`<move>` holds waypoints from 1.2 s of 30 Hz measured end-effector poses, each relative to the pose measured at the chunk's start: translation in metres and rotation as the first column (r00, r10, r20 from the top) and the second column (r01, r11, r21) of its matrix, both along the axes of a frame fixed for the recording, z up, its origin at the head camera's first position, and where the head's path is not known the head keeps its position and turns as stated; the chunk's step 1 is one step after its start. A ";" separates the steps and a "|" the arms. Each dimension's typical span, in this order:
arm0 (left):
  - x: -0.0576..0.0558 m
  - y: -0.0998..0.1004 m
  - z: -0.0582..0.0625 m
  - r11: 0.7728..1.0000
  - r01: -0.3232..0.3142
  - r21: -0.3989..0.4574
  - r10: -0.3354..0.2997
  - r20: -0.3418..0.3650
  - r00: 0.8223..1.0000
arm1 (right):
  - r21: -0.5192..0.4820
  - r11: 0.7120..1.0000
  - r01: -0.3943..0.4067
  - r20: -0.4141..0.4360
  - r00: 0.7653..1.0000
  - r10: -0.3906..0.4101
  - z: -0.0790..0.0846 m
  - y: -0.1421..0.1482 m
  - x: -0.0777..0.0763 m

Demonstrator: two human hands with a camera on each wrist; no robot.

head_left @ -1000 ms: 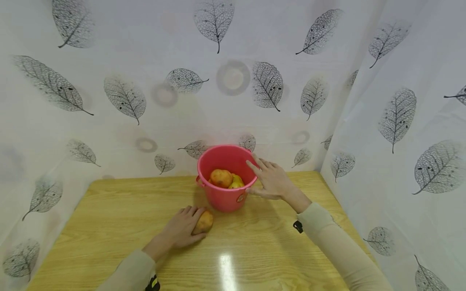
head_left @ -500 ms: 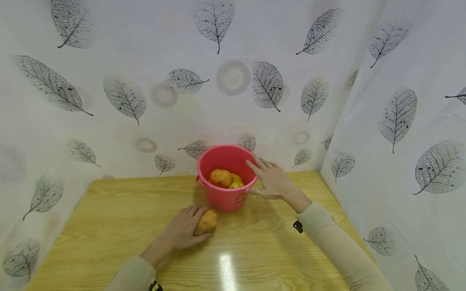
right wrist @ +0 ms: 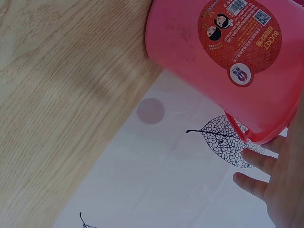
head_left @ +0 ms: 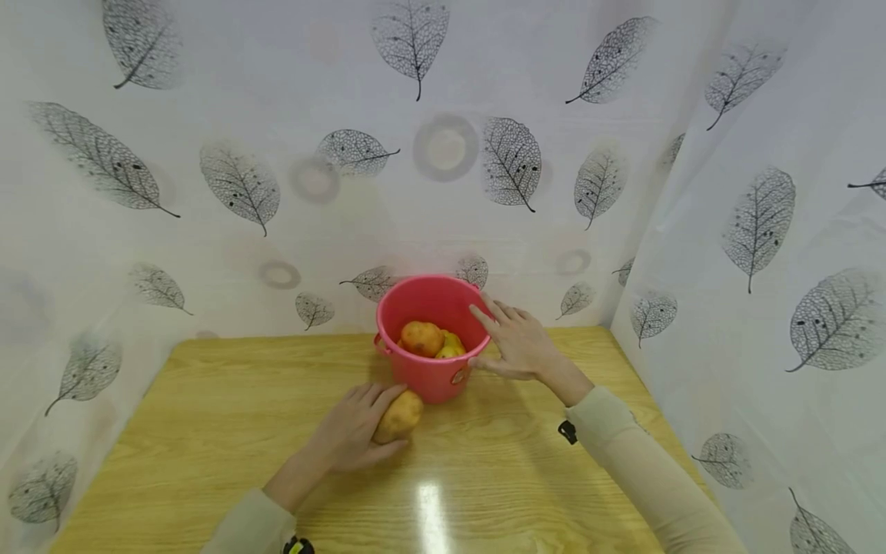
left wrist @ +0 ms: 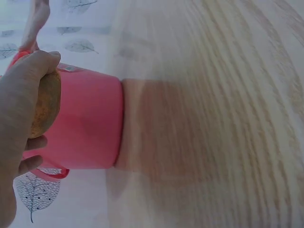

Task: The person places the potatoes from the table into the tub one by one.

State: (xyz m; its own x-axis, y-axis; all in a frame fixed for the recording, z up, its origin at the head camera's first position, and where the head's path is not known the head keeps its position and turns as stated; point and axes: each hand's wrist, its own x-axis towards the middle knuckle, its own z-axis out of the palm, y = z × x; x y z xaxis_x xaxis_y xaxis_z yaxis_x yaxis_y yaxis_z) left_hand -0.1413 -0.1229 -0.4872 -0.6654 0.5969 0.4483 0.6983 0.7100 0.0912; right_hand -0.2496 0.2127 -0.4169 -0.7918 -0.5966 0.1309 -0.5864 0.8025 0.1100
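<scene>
My left hand (head_left: 349, 431) grips a potato (head_left: 399, 417), fingers over its far side and thumb along the near side. The potato is in front of the pink bucket (head_left: 428, 381), at its lower left in the head view. In the left wrist view the potato (left wrist: 47, 104) overlaps the bucket's wall, up off the table. Inside the bucket lie another potato (head_left: 421, 338) and something yellow (head_left: 451, 348), partly hidden by it. My right hand (head_left: 519, 342) is at the bucket's right rim with fingers spread and fairly straight. Its fingers (right wrist: 259, 161) show beside the handle joint in the right wrist view.
The bucket stands near the back of a wooden table (head_left: 228, 408). White sheeting (head_left: 311, 231) with a leaf print hangs behind and to the right. The bucket's side carries a round red label (right wrist: 237, 33).
My left hand has moved right with the potato, closer to the bucket, and the potato has risen and tilted a little. My right hand and the bucket have stayed in place.
</scene>
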 end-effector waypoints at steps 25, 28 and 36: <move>-0.015 0.016 0.075 0.996 0.058 0.067 -0.046 -0.173 0.984 | 0.023 1.000 0.000 0.003 1.000 0.000 0.003 -0.001 0.000; -0.019 0.018 0.079 0.997 0.059 0.057 -0.048 -0.179 0.983 | 0.021 1.000 0.003 0.004 1.000 -0.003 0.002 -0.001 0.000; -0.029 0.024 0.088 0.997 0.065 0.032 -0.058 -0.180 0.982 | 0.013 1.000 0.004 -0.007 1.000 -0.004 0.002 0.000 0.000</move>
State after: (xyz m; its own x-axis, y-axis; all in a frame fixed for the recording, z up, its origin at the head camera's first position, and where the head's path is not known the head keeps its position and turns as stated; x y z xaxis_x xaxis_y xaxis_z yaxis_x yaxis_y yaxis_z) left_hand -0.1698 -0.0991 -0.3993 -0.5349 0.6148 0.5796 0.7482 0.6634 -0.0132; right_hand -0.2498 0.2123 -0.4144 -0.7935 -0.5949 0.1282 -0.5822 0.8034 0.1246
